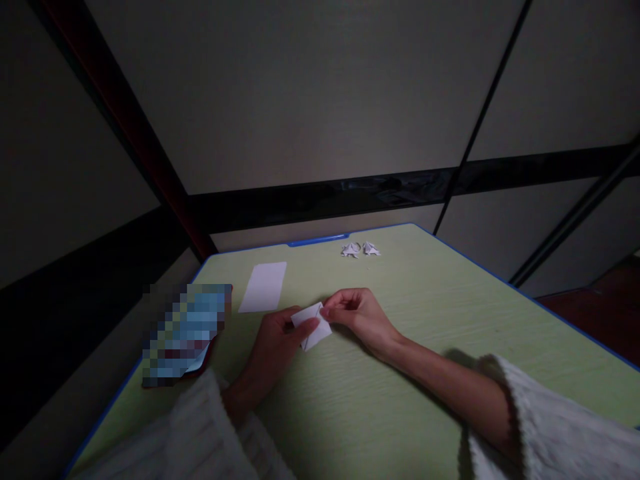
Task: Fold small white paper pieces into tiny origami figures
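A small folded piece of white paper (311, 339) is held between my two hands over the middle of the table. My left hand (277, 341) grips it from the left, thumb lying across its face and the fingers behind it, hidden. At the paper's upper right edge, my right hand (361, 319) pinches with thumb and curled fingers. A crease line runs across the visible face. Beyond the hands lie two small folded paper figures, a left one (351, 250) and a right one (371, 249). To the left is a flat white paper sheet (265, 287).
A phone-like device (220, 313) with a red edge, its surface pixelated, lies at the table's left side. The pale green table (450, 307) has a blue rim and a blue strip (319, 240) at its far edge. Panelled cabinet doors (320, 93) stand close behind.
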A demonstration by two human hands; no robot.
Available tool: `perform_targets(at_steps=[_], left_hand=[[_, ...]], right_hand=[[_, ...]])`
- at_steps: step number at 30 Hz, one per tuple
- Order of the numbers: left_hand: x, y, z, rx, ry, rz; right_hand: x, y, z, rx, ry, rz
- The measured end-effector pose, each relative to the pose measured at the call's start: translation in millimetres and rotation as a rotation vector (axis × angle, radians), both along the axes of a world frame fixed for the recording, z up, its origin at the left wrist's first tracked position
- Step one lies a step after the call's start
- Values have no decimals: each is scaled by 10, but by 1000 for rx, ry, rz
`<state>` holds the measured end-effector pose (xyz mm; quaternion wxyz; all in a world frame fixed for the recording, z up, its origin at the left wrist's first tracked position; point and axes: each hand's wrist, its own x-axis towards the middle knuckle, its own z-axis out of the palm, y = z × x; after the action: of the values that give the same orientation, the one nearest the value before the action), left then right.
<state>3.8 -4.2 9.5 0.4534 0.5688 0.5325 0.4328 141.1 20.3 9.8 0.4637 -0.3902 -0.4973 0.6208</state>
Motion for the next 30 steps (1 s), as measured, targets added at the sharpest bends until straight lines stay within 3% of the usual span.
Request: perform_targets(at_steps=[8,13,20,30], left_hand=[[12,-21,57,2,9,12],[-2,-9,37,-17,-9,23],[-6,-15,44,-9,-21,-35],[-9,-21,23,-5,-30,-78]], right_hand=[[-14,-6,-15,-34,31,5],[-11,4,-5,63,-50,22],[-11,-23,17,149,-204,236],[15,-31,23,187,-266,264]])
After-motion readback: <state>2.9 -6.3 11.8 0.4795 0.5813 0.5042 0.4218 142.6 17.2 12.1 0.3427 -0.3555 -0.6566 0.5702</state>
